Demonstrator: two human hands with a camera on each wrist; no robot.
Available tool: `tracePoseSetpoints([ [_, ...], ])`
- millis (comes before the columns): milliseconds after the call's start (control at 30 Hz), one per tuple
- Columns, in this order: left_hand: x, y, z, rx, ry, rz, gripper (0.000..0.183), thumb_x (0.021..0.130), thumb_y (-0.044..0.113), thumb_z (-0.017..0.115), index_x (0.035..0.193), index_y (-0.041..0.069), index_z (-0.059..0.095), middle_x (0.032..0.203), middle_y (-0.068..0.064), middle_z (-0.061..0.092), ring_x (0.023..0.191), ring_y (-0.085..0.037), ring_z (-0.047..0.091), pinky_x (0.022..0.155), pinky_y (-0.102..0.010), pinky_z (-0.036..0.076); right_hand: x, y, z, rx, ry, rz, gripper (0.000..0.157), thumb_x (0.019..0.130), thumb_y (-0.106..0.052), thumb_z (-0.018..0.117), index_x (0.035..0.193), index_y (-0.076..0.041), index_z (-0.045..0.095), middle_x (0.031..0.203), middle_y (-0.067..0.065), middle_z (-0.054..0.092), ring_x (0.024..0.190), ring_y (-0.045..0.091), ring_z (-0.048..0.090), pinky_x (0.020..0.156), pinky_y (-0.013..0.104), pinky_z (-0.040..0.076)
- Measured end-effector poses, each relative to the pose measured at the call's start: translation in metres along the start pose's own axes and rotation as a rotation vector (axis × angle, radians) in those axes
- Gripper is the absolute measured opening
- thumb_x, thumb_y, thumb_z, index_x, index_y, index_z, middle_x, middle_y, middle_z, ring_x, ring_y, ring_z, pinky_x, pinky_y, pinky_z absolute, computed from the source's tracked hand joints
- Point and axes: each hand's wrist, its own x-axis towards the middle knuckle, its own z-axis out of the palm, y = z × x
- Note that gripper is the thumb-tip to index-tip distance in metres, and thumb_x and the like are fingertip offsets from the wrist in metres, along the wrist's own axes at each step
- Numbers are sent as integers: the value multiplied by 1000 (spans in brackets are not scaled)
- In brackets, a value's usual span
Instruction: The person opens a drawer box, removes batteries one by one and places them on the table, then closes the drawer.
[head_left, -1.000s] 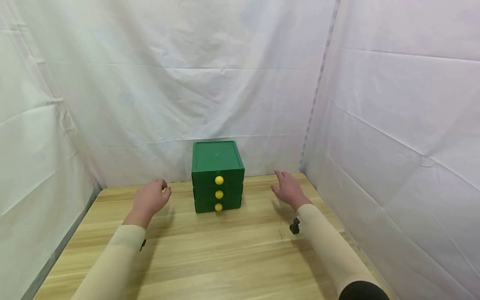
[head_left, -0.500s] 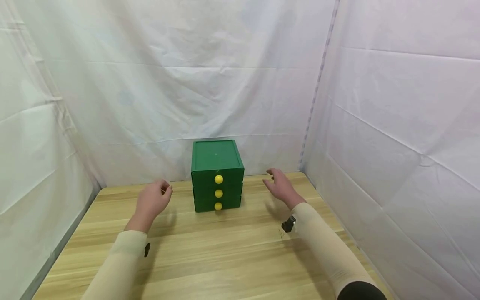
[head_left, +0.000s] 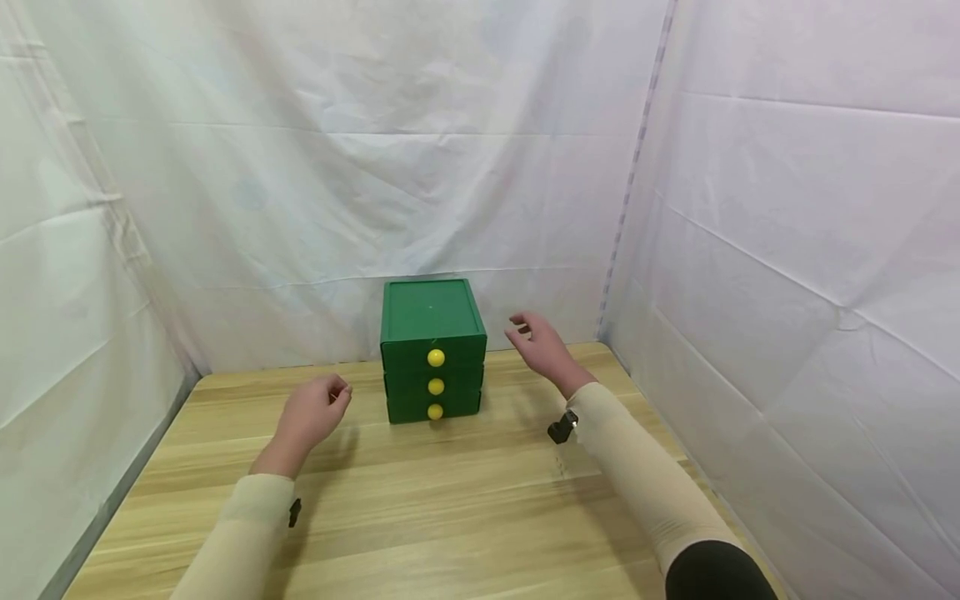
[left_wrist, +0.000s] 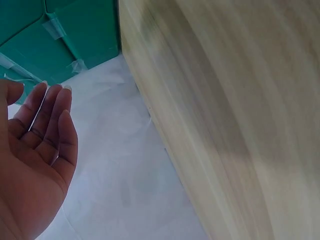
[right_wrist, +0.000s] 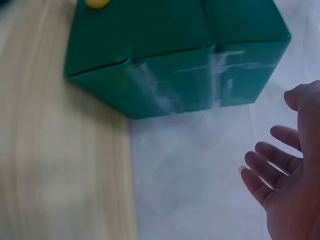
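Observation:
A green drawer unit [head_left: 433,312] with three stacked drawers, each with a round yellow knob [head_left: 436,357], stands near the back of the wooden table. To its left my left hand [head_left: 311,410] hovers with loosely bent fingers, holding nothing; the left wrist view shows its bare palm facing the unit. On the other side, my right hand [head_left: 542,346] is raised beside the top of the unit, its fingers spread and slightly bent, apart from it. Clear tape [right_wrist: 217,75] runs along the unit's side in the right wrist view. All three drawers are closed.
The wooden table [head_left: 420,517] extends in front of the unit. White sheeting [head_left: 360,192] hangs behind it and on both sides. Small dark cameras [head_left: 562,427] sit at both wrists.
My right hand has moved left and up, closer to the drawer unit. The left hand has shifted slightly right and toward me. The unit has stayed in place.

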Motion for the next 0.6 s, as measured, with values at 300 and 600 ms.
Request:
tracePoseSetpoints([
  [300, -2, 5, 11, -9, -14, -9, 20, 102, 29, 58, 101, 14, 70, 85, 2, 67, 75, -17, 59, 69, -41, 50, 24, -40, 1, 8, -21, -52, 54, 103, -54, 49, 144, -18, 51, 145, 7, 50, 127, 24, 52, 100, 49, 48],
  [600, -3, 6, 16, -33, -29, -9, 21, 102, 28, 58, 103, 11, 71, 85, 2, 67, 75, -16, 59, 69, -41, 51, 46, -64, 12, 56, -100, 62, 58, 103, -48, 53, 152, -18, 42, 152, 10, 45, 133, 29, 50, 102, 51, 47],
])
